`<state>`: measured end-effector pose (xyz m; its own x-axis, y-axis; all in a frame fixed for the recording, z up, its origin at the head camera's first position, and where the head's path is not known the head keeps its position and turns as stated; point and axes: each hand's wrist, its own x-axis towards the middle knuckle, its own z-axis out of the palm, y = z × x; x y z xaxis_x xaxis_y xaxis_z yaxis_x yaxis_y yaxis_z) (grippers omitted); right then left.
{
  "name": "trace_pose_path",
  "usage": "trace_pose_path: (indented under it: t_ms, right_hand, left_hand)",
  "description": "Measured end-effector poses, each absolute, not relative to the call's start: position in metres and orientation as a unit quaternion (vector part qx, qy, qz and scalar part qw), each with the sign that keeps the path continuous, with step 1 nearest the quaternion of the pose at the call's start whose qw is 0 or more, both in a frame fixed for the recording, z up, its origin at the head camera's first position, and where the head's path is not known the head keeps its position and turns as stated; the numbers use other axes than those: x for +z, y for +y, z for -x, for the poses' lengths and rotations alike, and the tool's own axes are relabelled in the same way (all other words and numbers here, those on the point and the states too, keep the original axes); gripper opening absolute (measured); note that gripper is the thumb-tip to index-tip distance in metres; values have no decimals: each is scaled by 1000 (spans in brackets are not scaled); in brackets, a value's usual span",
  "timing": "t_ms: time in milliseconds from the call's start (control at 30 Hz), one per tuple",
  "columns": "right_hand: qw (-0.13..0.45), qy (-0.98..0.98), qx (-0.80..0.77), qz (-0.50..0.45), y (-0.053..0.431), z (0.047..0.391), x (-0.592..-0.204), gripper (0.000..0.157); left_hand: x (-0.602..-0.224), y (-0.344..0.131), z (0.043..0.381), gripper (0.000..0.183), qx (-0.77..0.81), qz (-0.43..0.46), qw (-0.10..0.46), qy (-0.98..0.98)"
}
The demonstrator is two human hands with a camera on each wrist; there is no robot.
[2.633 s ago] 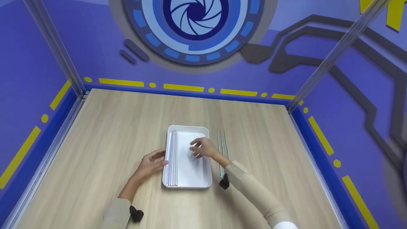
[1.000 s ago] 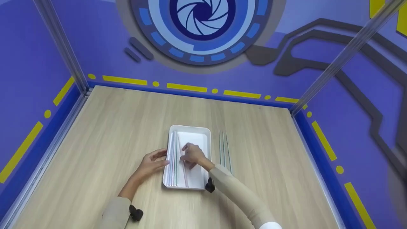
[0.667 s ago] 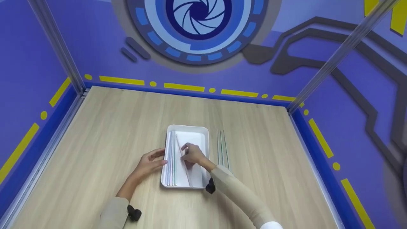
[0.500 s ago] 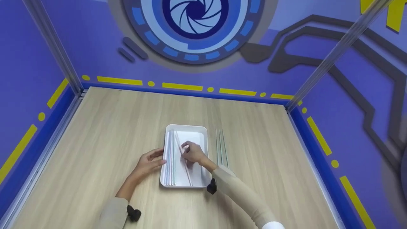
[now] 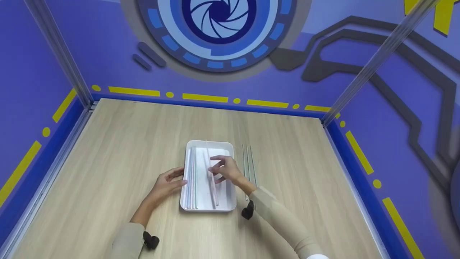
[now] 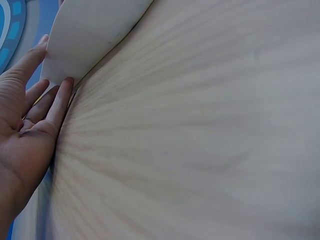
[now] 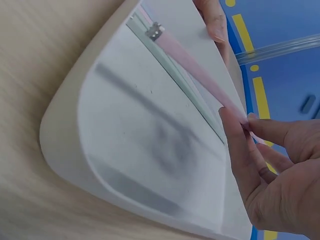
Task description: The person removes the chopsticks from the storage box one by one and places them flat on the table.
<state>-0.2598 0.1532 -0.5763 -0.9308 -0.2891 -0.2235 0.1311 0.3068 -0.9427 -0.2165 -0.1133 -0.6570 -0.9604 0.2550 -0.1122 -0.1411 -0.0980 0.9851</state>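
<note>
- Left hand (image 5: pixel 167 187): fingers relaxed, touching the left edge of the white tray (image 5: pixel 224 198); only the left wrist view shows fingertips against its outer wall.
- Right hand (image 5: pixel 227 169): pinches a pink rod (image 7: pixel 201 75) above the tray's floor; the right wrist view adds the rod's grey, dotted end.
- Pale rods (image 5: pixel 193 176): inside, along the tray's left edge.
- Thin rods (image 5: pixel 244 160): on the worktop (image 5: pixel 125 144), just beside the tray's right edge.
</note>
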Motion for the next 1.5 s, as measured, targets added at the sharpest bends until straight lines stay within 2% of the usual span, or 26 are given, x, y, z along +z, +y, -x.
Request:
trace_pose_path:
  t_ms: [533,800,1100,1333,1500]
  right_hand:
    - [138,798,-587,-7,212,263,-558,54]
    - [110,801,-587,-52,248,264,-558,50]
    - [95,817,-559,-104,285,268,-568,49]
    - [105,837,-525,-111,307,269,-583,49]
    - [91,857,-495,-110,315,269,-594,47]
  left_hand:
    - [-657,-114,216,66,736,-45,133,662]
    - [-658,-114,216,66,732,-42,135,666]
    - [-655,-115,218,66,717,-36,140,682]
    - [-655,-114,216,65,731,-33,135,668]
    - [-655,-114,217,66,741,-40,132,657]
